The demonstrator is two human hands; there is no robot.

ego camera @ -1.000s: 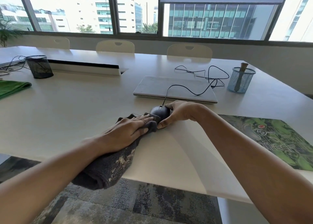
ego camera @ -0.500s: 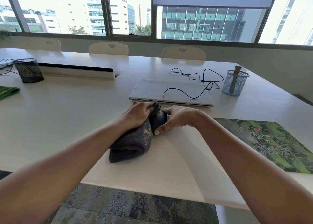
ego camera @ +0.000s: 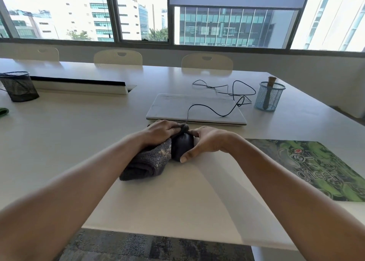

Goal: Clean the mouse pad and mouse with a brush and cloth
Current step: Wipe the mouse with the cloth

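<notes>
A black wired mouse (ego camera: pixel 182 145) rests on the white table (ego camera: pixel 79 134), just in front of a closed laptop. My right hand (ego camera: pixel 205 140) grips the mouse from its right side, thumb at its near end. My left hand (ego camera: pixel 161 131) presses a dark grey cloth (ego camera: pixel 150 162) against the mouse's left and far side; the rest of the cloth trails toward me on the table. The green printed mouse pad (ego camera: pixel 316 166) lies flat to the right. A brush (ego camera: pixel 269 91) with a wooden handle stands in a blue mesh cup.
The closed white laptop (ego camera: pixel 195 108) lies behind the mouse, with the mouse cable (ego camera: pixel 227 94) looped over it. The blue mesh cup (ego camera: pixel 269 96) stands at the right, a black mesh cup (ego camera: pixel 18 86) at the far left. Chairs line the far edge.
My left hand has pushed the cloth forward from the table's near edge up along the mouse's left side to its far end. My right hand has kept hold of the mouse.
</notes>
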